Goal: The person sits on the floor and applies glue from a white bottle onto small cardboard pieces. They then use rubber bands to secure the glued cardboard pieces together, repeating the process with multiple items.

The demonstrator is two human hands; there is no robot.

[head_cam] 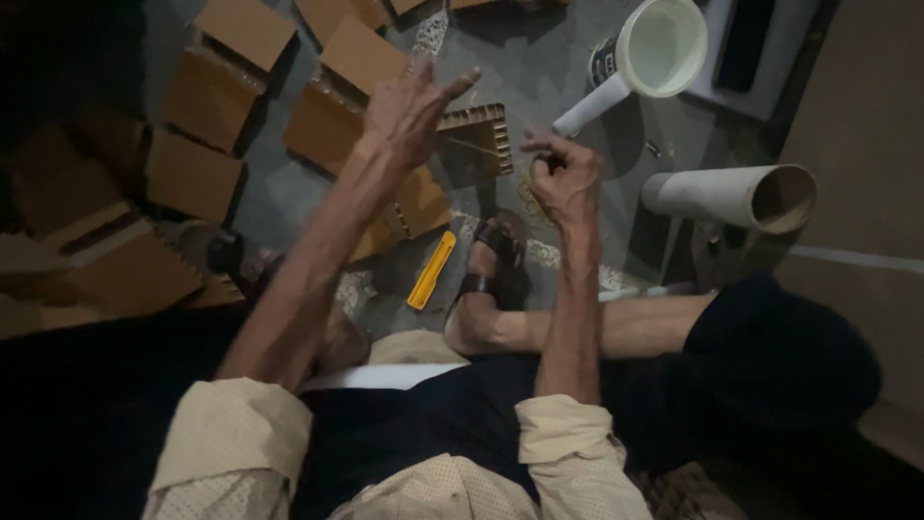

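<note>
A piece of corrugated cardboard [478, 135] is sitting between the two raised hands, its toothed edges showing along the top and right side, its longer side running roughly left to right above the grey floor [539, 67]. The left hand [409, 111] is resting against its left end with fingers spread wide and loose, so it is touching rather than clamping, as far as I can judge. The right hand [563, 178] is hovering just beside the lower right corner, fingers pinched together on what looks like a thin yellowish band or string [527, 193]; the dim light is making it hard to tell which. Of the two, the left is lying nearer to the piece. Below them a sandalled foot [496, 265] is resting on the floor, with a yellow cutter [431, 271] lying just to its left. More folded cardboard pieces [207, 96] are lying scattered to the left, while a white bucket [662, 46] and a pale tube [731, 195] are standing well apart on the right
</note>
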